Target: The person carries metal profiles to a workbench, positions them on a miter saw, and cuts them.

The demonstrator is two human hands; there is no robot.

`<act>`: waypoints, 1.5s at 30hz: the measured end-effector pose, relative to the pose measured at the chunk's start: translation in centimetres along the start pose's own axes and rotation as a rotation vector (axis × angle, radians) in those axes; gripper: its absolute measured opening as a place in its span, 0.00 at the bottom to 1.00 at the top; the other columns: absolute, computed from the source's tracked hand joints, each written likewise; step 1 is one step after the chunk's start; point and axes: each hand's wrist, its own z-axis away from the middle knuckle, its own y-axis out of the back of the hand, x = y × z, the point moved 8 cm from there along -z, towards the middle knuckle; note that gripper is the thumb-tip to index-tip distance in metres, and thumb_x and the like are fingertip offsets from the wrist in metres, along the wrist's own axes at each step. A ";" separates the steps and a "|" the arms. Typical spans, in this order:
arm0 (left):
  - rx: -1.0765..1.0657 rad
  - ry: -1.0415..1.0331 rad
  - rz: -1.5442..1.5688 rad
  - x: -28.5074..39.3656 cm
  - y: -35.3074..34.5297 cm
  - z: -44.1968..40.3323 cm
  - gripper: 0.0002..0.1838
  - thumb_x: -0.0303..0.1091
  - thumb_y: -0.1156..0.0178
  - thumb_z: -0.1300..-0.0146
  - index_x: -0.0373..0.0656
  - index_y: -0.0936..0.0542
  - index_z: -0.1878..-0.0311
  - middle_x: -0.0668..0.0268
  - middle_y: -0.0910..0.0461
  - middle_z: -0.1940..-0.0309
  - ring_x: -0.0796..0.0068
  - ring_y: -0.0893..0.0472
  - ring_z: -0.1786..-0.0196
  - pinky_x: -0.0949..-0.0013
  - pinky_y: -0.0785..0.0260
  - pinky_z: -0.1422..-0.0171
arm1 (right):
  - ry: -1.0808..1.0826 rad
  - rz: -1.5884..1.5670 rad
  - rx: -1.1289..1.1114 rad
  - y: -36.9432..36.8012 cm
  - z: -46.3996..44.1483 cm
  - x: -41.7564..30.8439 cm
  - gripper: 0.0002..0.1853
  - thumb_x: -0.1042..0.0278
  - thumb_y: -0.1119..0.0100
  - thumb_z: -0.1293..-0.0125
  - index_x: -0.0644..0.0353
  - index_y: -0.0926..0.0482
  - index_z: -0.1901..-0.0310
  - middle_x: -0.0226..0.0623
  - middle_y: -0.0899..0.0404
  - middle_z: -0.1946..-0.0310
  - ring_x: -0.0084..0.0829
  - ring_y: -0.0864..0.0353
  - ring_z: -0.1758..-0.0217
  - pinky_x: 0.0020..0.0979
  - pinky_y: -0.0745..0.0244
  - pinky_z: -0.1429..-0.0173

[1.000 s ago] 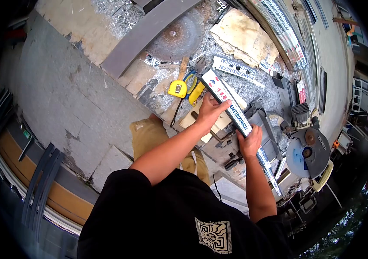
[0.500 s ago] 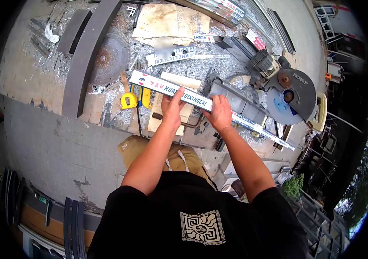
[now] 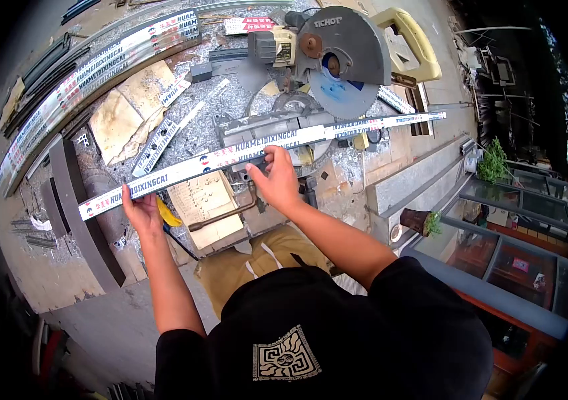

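Observation:
A long metal profile bar [image 3: 184, 172] with white printed film lies slantwise across the bench and over the bed of the circular cut-off saw [image 3: 344, 57]. My left hand [image 3: 142, 212] holds it near its left end, thumb on the printed face and fingers underneath. At the bar's middle, my right hand [image 3: 276, 177] has bent fingers and thumb on its near edge, where a second strip of the print shows. The saw's blade is raised behind the bar. A marked board [image 3: 204, 203] and a bent rod wrench [image 3: 224, 217] lie between my hands.
Metal shavings cover the bench around the saw. More printed bars [image 3: 97, 73] are stacked at the back left. A dark curved strip [image 3: 74, 200] crosses the bench at left. Cardboard [image 3: 127, 117] and a printed offcut [image 3: 170, 133] lie behind the bar.
The view has turned toward the saw. My hands have spread apart; the left has slid toward the bar's left end, and more of the bar shows left of the saw.

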 end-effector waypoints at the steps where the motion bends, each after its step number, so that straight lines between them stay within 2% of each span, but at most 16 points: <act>1: 0.010 0.006 -0.008 0.4 0.2 -0.5 0.22 0.50 0.28 0.28 0.44 0.19 0.43 0.60 0.13 0.46 0.61 0.12 0.42 0.53 0.18 0.32 | -0.248 -0.141 0.009 0.1 -0.3 4.7 0.35 0.48 0.22 0.33 0.65 0.26 0.37 0.41 0.22 0.52 0.37 0.17 0.52 0.40 0.21 0.48; 2: 0.022 0.013 -0.014 0.7 0.6 -1.1 0.23 0.50 0.28 0.28 0.43 0.19 0.43 0.60 0.13 0.46 0.60 0.12 0.42 0.52 0.19 0.31 | -0.494 -0.283 0.018 0.2 -0.2 8.3 0.35 0.45 0.23 0.30 0.66 0.27 0.37 0.39 0.22 0.54 0.34 0.17 0.56 0.37 0.20 0.52; 4: 0.024 0.014 -0.008 1.1 1.9 -2.5 0.23 0.51 0.27 0.29 0.43 0.19 0.44 0.59 0.13 0.45 0.59 0.12 0.41 0.51 0.20 0.29 | -0.763 -0.687 0.006 0.3 -0.5 11.5 0.36 0.38 0.30 0.26 0.66 0.27 0.37 0.36 0.21 0.55 0.26 0.17 0.61 0.32 0.19 0.58; 8: 0.046 0.005 0.008 1.8 1.9 -2.3 0.21 0.48 0.27 0.28 0.41 0.19 0.45 0.58 0.12 0.47 0.58 0.12 0.41 0.51 0.19 0.29 | -0.874 -0.827 -0.147 0.6 -3.0 13.8 0.36 0.36 0.33 0.25 0.63 0.25 0.36 0.40 0.17 0.49 0.29 0.15 0.54 0.31 0.17 0.52; 9: 0.031 -0.012 0.012 1.9 1.9 -2.3 0.21 0.48 0.28 0.28 0.42 0.19 0.45 0.58 0.12 0.47 0.58 0.12 0.41 0.50 0.19 0.29 | -0.887 -0.823 -0.190 0.2 -3.4 14.1 0.35 0.37 0.34 0.23 0.63 0.23 0.35 0.40 0.16 0.49 0.30 0.15 0.51 0.33 0.17 0.48; 12: 0.002 -0.041 0.013 2.7 1.8 -2.9 0.19 0.47 0.28 0.27 0.43 0.18 0.44 0.59 0.12 0.47 0.58 0.11 0.42 0.49 0.18 0.30 | -0.866 -0.834 -0.240 -0.5 -4.2 14.4 0.35 0.36 0.35 0.23 0.66 0.23 0.37 0.40 0.15 0.51 0.29 0.13 0.54 0.29 0.17 0.53; 21: 0.023 -0.064 0.030 4.0 2.6 -4.2 0.20 0.48 0.28 0.28 0.42 0.16 0.45 0.58 0.11 0.46 0.57 0.11 0.41 0.49 0.20 0.28 | -0.838 -0.791 -0.273 -1.3 -6.2 12.6 0.31 0.37 0.33 0.24 0.62 0.19 0.41 0.36 0.14 0.51 0.29 0.13 0.50 0.32 0.17 0.43; 28: -0.029 -0.045 0.023 4.1 2.1 -4.0 0.19 0.47 0.30 0.26 0.41 0.16 0.45 0.57 0.11 0.45 0.56 0.11 0.40 0.49 0.19 0.28 | -0.861 -0.819 -0.290 -1.1 -6.4 12.8 0.29 0.39 0.32 0.24 0.61 0.17 0.42 0.35 0.13 0.52 0.29 0.13 0.51 0.32 0.17 0.44; 34: -0.009 0.097 -0.099 4.5 0.9 -2.3 0.19 0.48 0.31 0.24 0.41 0.16 0.48 0.58 0.10 0.51 0.58 0.09 0.46 0.51 0.17 0.31 | -0.871 -0.784 -0.247 -0.5 -6.4 11.7 0.25 0.44 0.33 0.22 0.61 0.15 0.42 0.36 0.12 0.51 0.30 0.14 0.51 0.34 0.21 0.40; 36: 0.267 0.045 -0.342 4.9 1.8 -0.8 0.29 0.56 0.30 0.26 0.38 0.19 0.38 0.52 0.14 0.42 0.58 0.13 0.38 0.57 0.18 0.31 | -0.878 -0.781 -0.234 -0.3 -6.4 11.5 0.24 0.46 0.34 0.22 0.61 0.15 0.42 0.37 0.12 0.51 0.29 0.14 0.50 0.34 0.22 0.38; 38: 0.399 -0.078 -0.642 5.3 1.1 2.1 0.37 0.57 0.31 0.27 0.34 0.24 0.30 0.48 0.19 0.33 0.56 0.16 0.34 0.58 0.20 0.31 | -0.863 -0.802 -0.207 -0.2 -6.5 11.5 0.24 0.48 0.31 0.23 0.65 0.16 0.43 0.37 0.12 0.51 0.29 0.15 0.53 0.32 0.20 0.42; 39: 0.442 -0.179 -0.790 5.8 1.2 3.0 0.37 0.49 0.30 0.27 0.32 0.27 0.26 0.46 0.25 0.27 0.55 0.19 0.30 0.55 0.25 0.28 | -0.849 -0.825 -0.185 -0.6 -6.6 12.0 0.24 0.49 0.31 0.23 0.66 0.16 0.43 0.37 0.12 0.51 0.29 0.15 0.54 0.32 0.20 0.43; 40: 0.318 -0.433 -1.026 7.0 1.5 2.3 0.33 0.42 0.30 0.28 0.34 0.26 0.27 0.45 0.27 0.26 0.54 0.21 0.30 0.53 0.30 0.26 | -0.837 -0.848 -0.163 -0.8 -6.5 12.3 0.25 0.49 0.30 0.23 0.67 0.16 0.43 0.37 0.12 0.51 0.29 0.15 0.55 0.31 0.19 0.44; 42: 0.400 -0.900 -1.511 5.5 -11.0 11.4 0.29 0.36 0.30 0.29 0.34 0.23 0.29 0.47 0.20 0.34 0.54 0.20 0.33 0.54 0.31 0.25 | -0.829 -0.865 -0.135 -0.7 -6.7 11.9 0.25 0.50 0.28 0.25 0.69 0.16 0.45 0.36 0.12 0.54 0.27 0.16 0.58 0.30 0.20 0.48; 44: -0.095 -0.869 -1.602 1.8 -19.0 11.8 0.30 0.40 0.28 0.29 0.32 0.22 0.31 0.48 0.16 0.40 0.51 0.19 0.36 0.53 0.31 0.25 | -0.819 -0.869 -0.128 -0.8 -6.5 12.2 0.25 0.50 0.28 0.25 0.68 0.16 0.46 0.35 0.12 0.55 0.26 0.17 0.58 0.30 0.21 0.49; 45: -0.274 -0.751 -1.681 -0.4 -21.7 11.0 0.32 0.44 0.29 0.29 0.32 0.21 0.31 0.47 0.16 0.40 0.50 0.18 0.35 0.53 0.31 0.24 | -0.816 -0.874 -0.115 -1.1 -6.5 12.6 0.23 0.50 0.28 0.25 0.67 0.14 0.49 0.34 0.13 0.58 0.26 0.18 0.60 0.30 0.21 0.51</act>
